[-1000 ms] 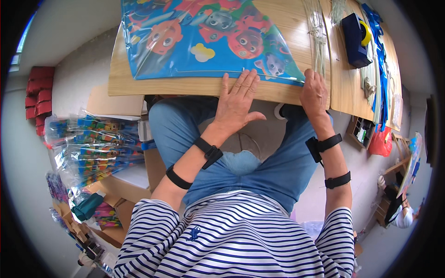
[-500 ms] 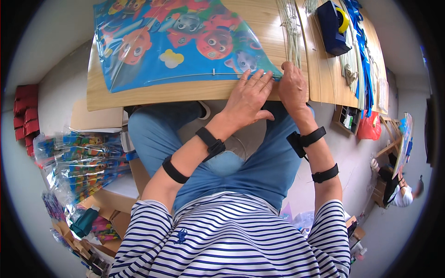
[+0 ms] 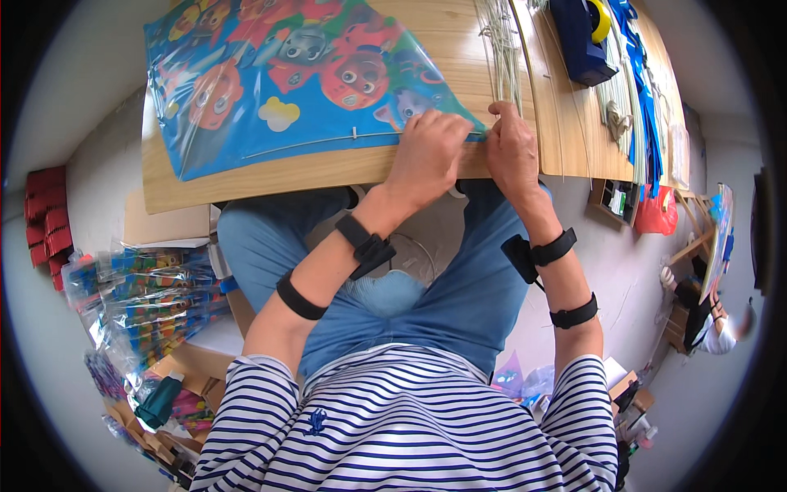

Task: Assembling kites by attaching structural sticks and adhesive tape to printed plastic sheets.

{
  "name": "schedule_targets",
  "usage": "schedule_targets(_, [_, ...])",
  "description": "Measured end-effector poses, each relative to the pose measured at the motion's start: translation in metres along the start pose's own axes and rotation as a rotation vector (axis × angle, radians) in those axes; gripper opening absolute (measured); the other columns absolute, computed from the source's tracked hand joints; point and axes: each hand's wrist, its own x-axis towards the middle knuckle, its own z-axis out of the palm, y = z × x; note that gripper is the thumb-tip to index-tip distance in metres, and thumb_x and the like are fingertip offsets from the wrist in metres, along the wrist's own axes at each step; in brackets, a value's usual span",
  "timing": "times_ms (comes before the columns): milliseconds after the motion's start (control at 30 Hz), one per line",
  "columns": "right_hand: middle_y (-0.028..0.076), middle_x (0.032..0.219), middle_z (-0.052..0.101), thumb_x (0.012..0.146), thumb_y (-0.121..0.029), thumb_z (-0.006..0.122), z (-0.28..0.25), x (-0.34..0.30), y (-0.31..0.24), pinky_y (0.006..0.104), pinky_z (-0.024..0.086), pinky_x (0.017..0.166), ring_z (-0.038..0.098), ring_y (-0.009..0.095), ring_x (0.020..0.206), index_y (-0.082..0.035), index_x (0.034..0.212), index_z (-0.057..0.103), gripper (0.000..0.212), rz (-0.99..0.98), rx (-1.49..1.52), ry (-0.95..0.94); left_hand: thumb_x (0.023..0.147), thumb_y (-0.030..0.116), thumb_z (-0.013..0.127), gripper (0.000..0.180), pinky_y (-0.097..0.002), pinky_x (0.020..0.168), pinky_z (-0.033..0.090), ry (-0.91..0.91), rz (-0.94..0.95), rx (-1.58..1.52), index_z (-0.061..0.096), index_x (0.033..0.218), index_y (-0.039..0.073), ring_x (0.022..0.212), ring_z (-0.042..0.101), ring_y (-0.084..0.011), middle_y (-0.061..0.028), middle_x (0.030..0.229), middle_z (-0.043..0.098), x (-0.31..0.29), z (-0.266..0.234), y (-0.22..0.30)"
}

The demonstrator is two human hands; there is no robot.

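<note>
A kite (image 3: 316, 131) of thin blue film, printed with cartoon animals, lies on the wooden table. A thin pale rod (image 3: 295, 146) runs along its near edge, with a small white clip (image 3: 354, 133) partway along. My left hand (image 3: 428, 156) is closed, fingers curled over the rod and edge near the right corner; its fingertips are hidden. Just right of it, my right hand (image 3: 513, 152) is closed at the kite's green right corner, thumb and forefinger together. What exactly it pinches is too small to make out.
Bundles of thin pale rods (image 3: 502, 57) lie behind my right hand. Farther right are a dark blue tape dispenser (image 3: 580, 45) and blue strips (image 3: 643, 98). Wrapped colourful packages (image 3: 152, 295) are heaped at left by cardboard boxes. Another person (image 3: 717, 328) is at far right.
My left hand has gone from lying flat with fingers stretched to curled closed at the edge. The kite appears shifted left and slightly turned; my right hand stays near its corner.
</note>
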Motion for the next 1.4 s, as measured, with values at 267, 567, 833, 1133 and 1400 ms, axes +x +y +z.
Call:
schedule_targets(267, [0.02, 0.093, 0.062, 0.072, 0.014, 0.052, -0.008, -0.003, -0.008, 0.0469, 0.048, 0.075, 0.061, 0.039, 0.085, 0.001, 0.113, 0.053, 0.043, 0.038, 0.155, -0.016, 0.076, 0.004, 0.065, 0.014, -0.0424, 0.085, 0.039, 0.054, -0.111, -0.118, 0.067, 0.089, 0.008, 0.099, 0.056, -0.0308, -0.0118, 0.096, 0.062, 0.034, 0.031, -0.007])
schedule_targets(567, [0.02, 0.089, 0.064, 0.072, 0.013, 0.052, -0.012, -0.002, -0.007, 0.0438, 0.05, 0.075, 0.063, 0.037, 0.084, -0.001, 0.115, 0.053, 0.045, 0.008, 0.177, 0.011, 0.077, 0.008, 0.066, 0.005, -0.0412, 0.082, 0.037, 0.086, -0.12, 0.001, 0.066, 0.081, 0.011, 0.092, 0.055, -0.0266, -0.0048, 0.087, 0.059, 0.039, 0.038, -0.003])
schedule_targets(833, [0.016, 0.078, 0.068, 0.077, 0.008, 0.055, -0.019, -0.008, -0.009, 0.0427, 0.052, 0.068, 0.067, 0.034, 0.075, -0.004, 0.118, 0.053, 0.043, 0.146, 0.228, 0.072, 0.078, 0.009, 0.066, 0.003, -0.0411, 0.082, 0.037, 0.106, -0.128, -0.034, 0.066, 0.078, 0.012, 0.09, 0.055, -0.0259, -0.0033, 0.084, 0.059, 0.04, 0.039, -0.005])
schedule_targets(1133, [0.014, 0.089, 0.065, 0.077, 0.004, 0.062, -0.023, -0.016, -0.009, 0.0407, 0.051, 0.07, 0.065, 0.03, 0.082, -0.004, 0.107, 0.059, 0.031, 0.215, 0.024, 0.187, 0.077, 0.009, 0.066, 0.002, -0.0403, 0.082, 0.037, 0.093, -0.166, -0.09, 0.066, 0.077, 0.011, 0.09, 0.056, -0.0246, -0.0024, 0.082, 0.061, 0.04, 0.041, -0.007])
schedule_targets(1400, [0.013, 0.082, 0.062, 0.077, -0.001, 0.066, -0.01, -0.017, -0.001, 0.0419, 0.049, 0.066, 0.063, 0.032, 0.075, -0.003, 0.084, 0.063, 0.008, 0.211, 0.164, 0.123, 0.075, 0.008, 0.067, 0.007, -0.039, 0.083, 0.036, 0.105, -0.164, -0.096, 0.07, 0.078, 0.014, 0.089, 0.055, -0.0245, -0.001, 0.08, 0.061, 0.039, 0.041, -0.006])
